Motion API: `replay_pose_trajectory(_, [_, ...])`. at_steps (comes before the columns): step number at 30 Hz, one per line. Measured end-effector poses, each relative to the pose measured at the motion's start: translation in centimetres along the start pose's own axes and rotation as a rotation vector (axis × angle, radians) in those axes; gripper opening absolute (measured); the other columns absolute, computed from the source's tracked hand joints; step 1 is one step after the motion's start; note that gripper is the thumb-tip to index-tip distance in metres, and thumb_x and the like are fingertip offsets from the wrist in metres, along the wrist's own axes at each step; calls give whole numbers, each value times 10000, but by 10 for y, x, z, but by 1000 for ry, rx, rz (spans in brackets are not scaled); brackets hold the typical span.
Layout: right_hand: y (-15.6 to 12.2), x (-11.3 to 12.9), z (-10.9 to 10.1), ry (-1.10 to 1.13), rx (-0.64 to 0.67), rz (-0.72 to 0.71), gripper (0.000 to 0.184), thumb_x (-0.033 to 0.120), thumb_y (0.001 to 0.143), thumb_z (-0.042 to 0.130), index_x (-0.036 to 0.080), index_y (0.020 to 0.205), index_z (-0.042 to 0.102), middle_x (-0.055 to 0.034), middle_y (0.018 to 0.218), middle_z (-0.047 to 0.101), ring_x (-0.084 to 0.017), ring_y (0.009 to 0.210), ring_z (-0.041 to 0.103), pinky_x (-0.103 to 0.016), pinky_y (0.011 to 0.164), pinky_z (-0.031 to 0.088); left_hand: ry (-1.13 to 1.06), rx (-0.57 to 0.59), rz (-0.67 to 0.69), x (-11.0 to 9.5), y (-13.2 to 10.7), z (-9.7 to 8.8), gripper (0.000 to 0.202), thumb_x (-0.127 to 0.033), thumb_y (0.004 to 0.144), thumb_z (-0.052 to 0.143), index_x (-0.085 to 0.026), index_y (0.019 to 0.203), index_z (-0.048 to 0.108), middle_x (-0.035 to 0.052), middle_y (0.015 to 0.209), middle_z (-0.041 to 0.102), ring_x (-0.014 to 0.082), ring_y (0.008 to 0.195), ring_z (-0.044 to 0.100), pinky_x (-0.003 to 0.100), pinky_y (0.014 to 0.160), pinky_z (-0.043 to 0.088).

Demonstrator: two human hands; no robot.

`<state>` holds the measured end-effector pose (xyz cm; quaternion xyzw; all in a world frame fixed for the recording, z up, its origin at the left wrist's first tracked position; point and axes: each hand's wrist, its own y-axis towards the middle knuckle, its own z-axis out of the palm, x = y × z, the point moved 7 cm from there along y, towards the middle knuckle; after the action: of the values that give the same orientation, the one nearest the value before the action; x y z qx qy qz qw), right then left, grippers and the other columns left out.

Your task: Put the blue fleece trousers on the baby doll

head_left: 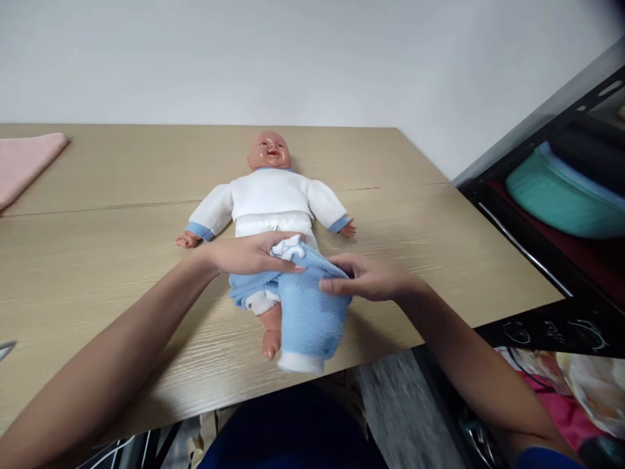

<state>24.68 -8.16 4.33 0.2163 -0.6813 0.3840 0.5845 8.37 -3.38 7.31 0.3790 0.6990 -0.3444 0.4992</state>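
A baby doll (272, 195) lies on its back on the wooden table, its head toward the wall, dressed in a white top with blue cuffs. Light blue pants (312, 303) with white cuffs cover its lower body. One bare foot (271, 342) shows below the cuff on the left; the other leg is hidden by the fabric. My left hand (258, 253) pinches the bunched white-edged waistband over the doll's lap. On the right side, my right hand (364, 277) grips the pants' edge, thumb on top and fingers partly hidden behind the cloth.
A folded pink cloth (29, 163) lies at the table's left side. To the right stands a black rack (527, 260) holding a green basin (566, 192). Below it are pink and patterned items (576, 397). The table's front edge (234, 405) runs just before my body.
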Motion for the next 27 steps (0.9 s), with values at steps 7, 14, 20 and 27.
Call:
replay_pose_trajectory(7, [5, 16, -5, 52, -210, -196, 355, 540, 998, 827, 213, 1129, 789, 5, 959, 698, -162, 875, 620, -265, 792, 511, -117, 9, 12, 6, -2, -2, 530, -622, 847, 913, -226, 1148, 732, 50, 1076, 775, 265, 995, 717, 341, 834, 591])
replay_pose_trajectory(14, [5, 8, 8, 139, -100, -86, 374, 566, 1015, 799, 216, 1146, 794, -8, 958, 755, -155, 795, 653, -254, 702, 551, -88, -12, 35, 26, -5, -11, 462, -652, 955, 806, -255, 1189, 779, 50, 1163, 806, 260, 1107, 731, 347, 962, 613])
replay_pose_trajectory(20, [1, 5, 22, 109, 106, -95, 336, 506, 964, 871, 178, 976, 801, -15, 854, 788, -166, 755, 716, -273, 715, 588, -75, 1, 21, 23, -4, -7, 420, -605, 987, 781, -268, 1237, 756, 55, 1174, 794, 273, 1148, 729, 367, 1035, 602])
replay_pose_trajectory(27, [7, 3, 0, 167, -385, -237, 414, 616, 1039, 749, 260, 1247, 791, -48, 1184, 791, -231, 1127, 714, -375, 1047, 583, -330, 88, 35, 23, -3, -1, 605, -735, 746, 930, -224, 1033, 781, 57, 935, 777, 239, 872, 706, 313, 738, 582])
